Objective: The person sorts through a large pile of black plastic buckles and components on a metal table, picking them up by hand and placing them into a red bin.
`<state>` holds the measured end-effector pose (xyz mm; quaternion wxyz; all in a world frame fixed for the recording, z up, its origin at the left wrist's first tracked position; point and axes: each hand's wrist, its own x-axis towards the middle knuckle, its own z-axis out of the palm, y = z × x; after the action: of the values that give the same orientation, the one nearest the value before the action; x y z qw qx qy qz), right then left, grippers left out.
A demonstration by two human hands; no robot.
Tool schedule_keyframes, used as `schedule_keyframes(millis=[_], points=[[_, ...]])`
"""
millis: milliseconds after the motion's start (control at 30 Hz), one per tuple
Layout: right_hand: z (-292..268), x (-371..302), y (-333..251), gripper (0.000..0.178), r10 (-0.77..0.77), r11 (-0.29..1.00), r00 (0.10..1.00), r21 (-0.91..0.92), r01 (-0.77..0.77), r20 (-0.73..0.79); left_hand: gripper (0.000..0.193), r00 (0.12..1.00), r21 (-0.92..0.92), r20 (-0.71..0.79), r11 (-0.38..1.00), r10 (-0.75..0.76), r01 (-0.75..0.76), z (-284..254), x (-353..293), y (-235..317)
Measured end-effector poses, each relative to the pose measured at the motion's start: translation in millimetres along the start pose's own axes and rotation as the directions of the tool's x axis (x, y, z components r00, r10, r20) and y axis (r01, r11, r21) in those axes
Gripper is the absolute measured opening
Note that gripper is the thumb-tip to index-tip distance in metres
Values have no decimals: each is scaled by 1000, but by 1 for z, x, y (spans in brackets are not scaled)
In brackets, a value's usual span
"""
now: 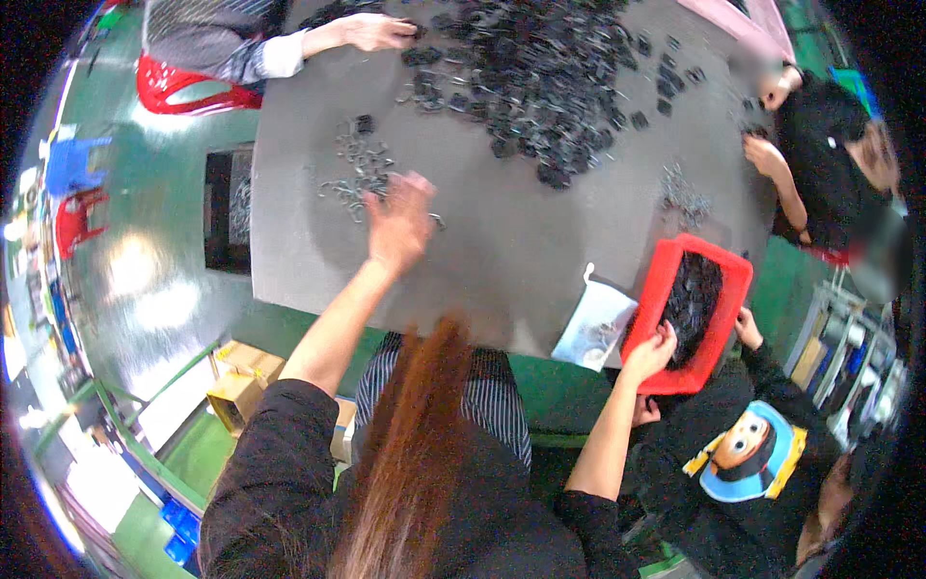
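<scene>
My left hand (397, 220) reaches far out over the grey table (502, 241). Its fingers are spread and blurred above a scatter of small silver metal clips (355, 169). My right hand (648, 352) grips the near rim of a red plastic basket (666, 280) at the table's right front edge. The basket is filled with small black parts (693, 299). Another person's hand (748, 328) holds the basket's opposite side. Long reddish hair hangs down at the middle of the view.
A big heap of black parts (540, 68) covers the far table, and a co-worker's hand (371, 34) touches it. A clear plastic bag (598, 323) lies beside the basket. A second pile of clips (685, 198) lies near a seated person (820, 145). Cardboard boxes (241, 381) stand lower left.
</scene>
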<state>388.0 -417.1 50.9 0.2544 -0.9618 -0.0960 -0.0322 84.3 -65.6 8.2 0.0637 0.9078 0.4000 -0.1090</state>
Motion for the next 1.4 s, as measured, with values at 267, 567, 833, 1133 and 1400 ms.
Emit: schedule_keyframes(millis=[267,567,833,1133,1400], points=[[-5,0,-92,42,-364,896,929,-295,331,-64,53,972,32,-229,998,58,-53,15,48,-49],[185,-105,-358,27,-804,590,399,510,626,440,53,967,-61,-221,992,-125,114,20,2,-152],[296,-164,-475,37,-746,595,366,310,742,557,57,967,-152,-229,977,115,-152,47,-63,-151],[282,-128,-428,24,-562,825,585,450,343,585,48,908,-203,-410,979,-90,5,15,60,-172],[218,-128,-340,20,-352,924,580,373,87,735,48,831,-205,-337,896,-442,393,27,22,-239]])
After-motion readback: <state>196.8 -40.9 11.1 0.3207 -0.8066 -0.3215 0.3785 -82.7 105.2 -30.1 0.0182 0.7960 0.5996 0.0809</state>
